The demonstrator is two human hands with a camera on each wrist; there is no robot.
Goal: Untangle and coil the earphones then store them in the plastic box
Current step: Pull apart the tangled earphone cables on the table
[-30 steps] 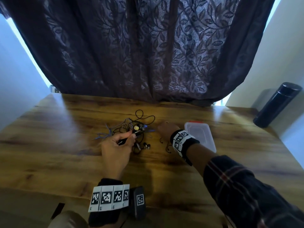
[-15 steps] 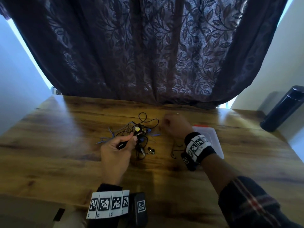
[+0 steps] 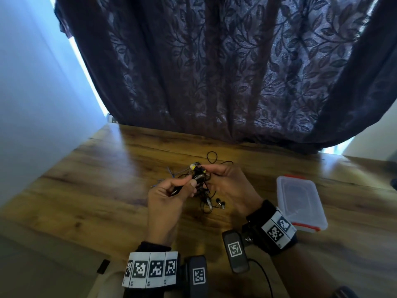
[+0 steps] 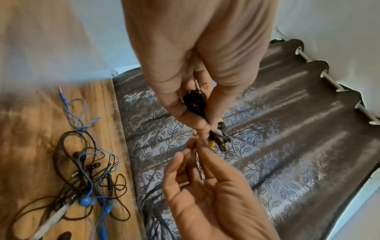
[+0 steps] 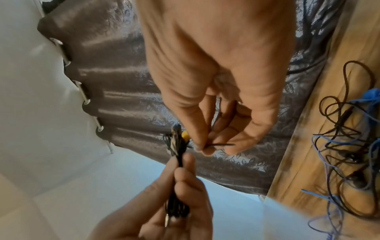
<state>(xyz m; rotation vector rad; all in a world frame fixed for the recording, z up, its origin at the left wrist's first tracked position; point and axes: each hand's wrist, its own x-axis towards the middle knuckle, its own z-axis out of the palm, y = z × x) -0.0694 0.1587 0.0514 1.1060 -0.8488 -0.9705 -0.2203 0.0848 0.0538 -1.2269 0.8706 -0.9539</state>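
Black bundle (image 3: 198,177): my left hand (image 3: 169,196) pinched it.
Right hand (image 3: 229,186): pinched its loose cord; I judged slow, gentle winding best.

No words, brand names or numbers can be read anywhere; the only signs are black-and-white square coded markers on the left wristband (image 3: 150,268) and the right wristband (image 3: 278,227), and one on each of the two dark camera blocks (image 3: 234,250) beside them; their patterns spell nothing legible.
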